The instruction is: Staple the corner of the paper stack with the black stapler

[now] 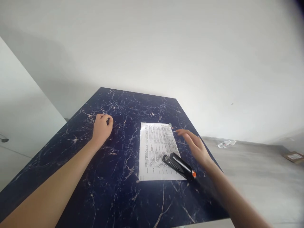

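Note:
My left hand rests on the left of the dark blue marbled table, its fingers curled in, with nothing visible in them. My right hand hovers over the table's right side with its fingers stretched toward the far right corner of a printed sheet of paper. At that corner lies a small greenish item, too small to name. A black stapler with an orange tip lies slantwise across the sheet's near right part, just left of my right wrist.
Pale walls stand behind the table and to its left. On the grey floor to the right lie a clear plastic item and a brown cardboard box. A dark cable shows at far left.

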Available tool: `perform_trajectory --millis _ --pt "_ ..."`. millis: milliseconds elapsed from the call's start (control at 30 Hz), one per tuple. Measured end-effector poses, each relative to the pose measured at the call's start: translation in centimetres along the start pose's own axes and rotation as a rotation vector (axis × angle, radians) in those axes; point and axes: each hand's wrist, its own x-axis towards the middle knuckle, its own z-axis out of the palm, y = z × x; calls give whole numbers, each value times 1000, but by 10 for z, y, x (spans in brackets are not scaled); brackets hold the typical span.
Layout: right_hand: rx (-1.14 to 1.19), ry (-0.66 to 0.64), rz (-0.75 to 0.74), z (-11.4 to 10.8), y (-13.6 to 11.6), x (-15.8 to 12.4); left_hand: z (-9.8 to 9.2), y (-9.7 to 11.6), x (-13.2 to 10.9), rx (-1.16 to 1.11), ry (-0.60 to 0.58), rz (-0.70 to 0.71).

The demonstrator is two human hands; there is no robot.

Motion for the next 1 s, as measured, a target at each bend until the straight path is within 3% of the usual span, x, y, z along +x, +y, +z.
perform_trajectory --millis 67,167,233,333,433,600,700,800,933,1000 --pt "-156 15 1 14 9 38 -3 2 1 -27 6 -17" --pt "-349 -151 40 51 21 83 -6 3 4 -80 13 -59" --pt "-438 -245 83 78 24 99 -7 1 6 -103 22 -107" --pt "-531 -261 89 112 17 111 -6 -3 8 -112 20 -154" --pt "-549 -251 58 142 -7 123 -6 -8 9 -130 50 -163" --pt "-451 -309 -139 203 -68 151 -10 -13 10 -185 216 -281" --pt "-405 -335 -231 236 -101 164 -15 -16 10 -199 241 -341" --pt "-388 -337 -282 247 -123 169 -23 -20 10 -152 230 -341" --pt "-349 -272 -375 234 -131 158 -34 -25 8 -26 265 -278" --pt "-311 -319 -443 226 -128 144 -37 -23 6 36 287 -291"
